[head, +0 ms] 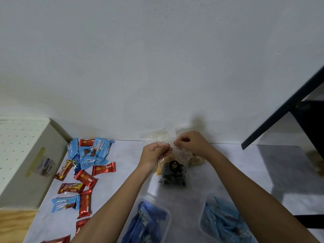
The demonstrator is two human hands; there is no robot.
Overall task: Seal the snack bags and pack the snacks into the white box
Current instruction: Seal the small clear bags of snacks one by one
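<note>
A clear snack bag (172,170) with yellowish snacks and a black patterned label stands upright at the table's middle. My left hand (156,152) and my right hand (190,141) pinch its top edge from either side, fingertips nearly touching. Behind it lean more clear bags (156,135), and a second filled snack bag (196,160) sits just right of the held one. Several wrapped snacks, blue ones (93,151) and red ones (85,178), lie scattered on the left. A white box (21,155) with a dotted top stands at the far left.
Two clear plastic containers with blue packets sit near me, one (149,223) under my left forearm and one (222,225) under my right. A roll of tape (44,166) leans on the white box's side. A black frame (280,111) slants at the right. The wall is close behind.
</note>
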